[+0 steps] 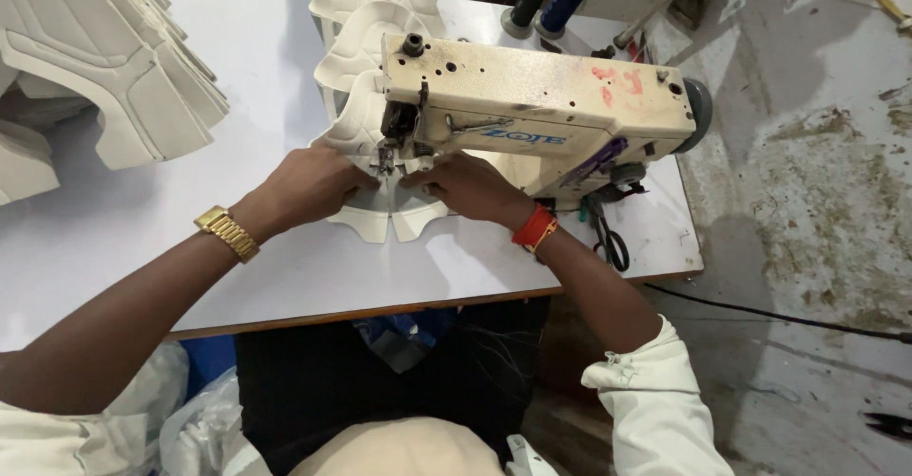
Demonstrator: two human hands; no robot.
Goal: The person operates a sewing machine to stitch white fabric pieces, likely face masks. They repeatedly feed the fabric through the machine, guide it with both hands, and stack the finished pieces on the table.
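My left hand [309,189] presses down on a cream-white cut shoe panel [380,218] lying under the needle of a cream sewing machine [532,105]. My right hand [467,189] holds the same panel from the right side, fingers next to the presser foot [387,161]. A gold watch [226,233] is on my left wrist and a red band [535,228] on my right. The panel's two rounded ends stick out toward me between my hands.
A stack of similar white panels [104,67] lies at the table's back left, and more panels [366,29] trail behind the machine. Two thread cones [546,1] stand at the back. Black scissors [608,238] lie right of the machine. The white table [285,276] ends at a concrete floor [807,200].
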